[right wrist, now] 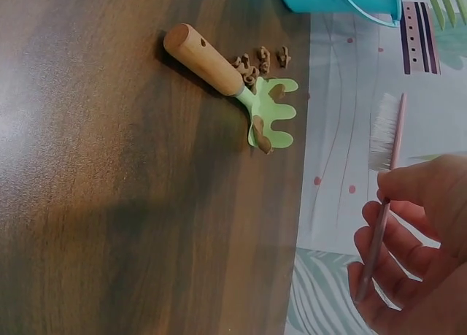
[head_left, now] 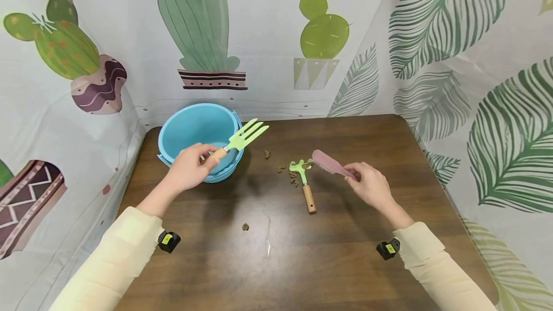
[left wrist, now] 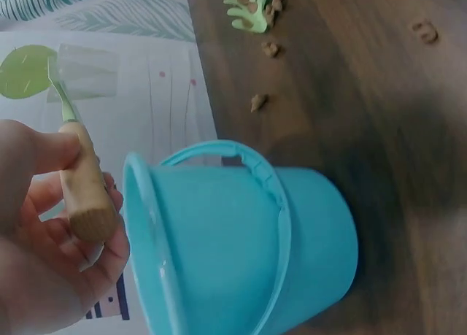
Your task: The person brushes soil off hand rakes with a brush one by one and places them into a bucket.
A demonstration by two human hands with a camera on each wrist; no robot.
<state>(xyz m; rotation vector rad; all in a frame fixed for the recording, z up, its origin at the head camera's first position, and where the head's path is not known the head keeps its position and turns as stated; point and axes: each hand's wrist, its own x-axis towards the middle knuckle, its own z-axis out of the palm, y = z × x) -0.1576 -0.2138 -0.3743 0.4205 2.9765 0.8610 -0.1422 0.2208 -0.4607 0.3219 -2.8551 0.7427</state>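
Observation:
My left hand (head_left: 192,164) grips the wooden handle of a green garden fork (head_left: 247,135), held over the rim of a blue bucket (head_left: 196,121). In the left wrist view the thumb presses on the wooden handle (left wrist: 89,185) and the fingers curl beneath it. My right hand (head_left: 369,184) pinches the handle of a pink brush (head_left: 330,162), bristles facing down, raised above the table. Below and left of the brush lies a green hand rake (head_left: 308,196) with a wooden handle. Small brown pieces (right wrist: 248,68) lie beside and on its tines.
The dark wooden table (head_left: 345,263) meets a hanging cloth (head_left: 268,37) printed with cacti and leaves at the back and sides. A lone brown piece (head_left: 245,227) lies nearer the front, by a shiny clear strip (head_left: 268,244). Another brown bit (head_left: 267,154) sits right of the bucket.

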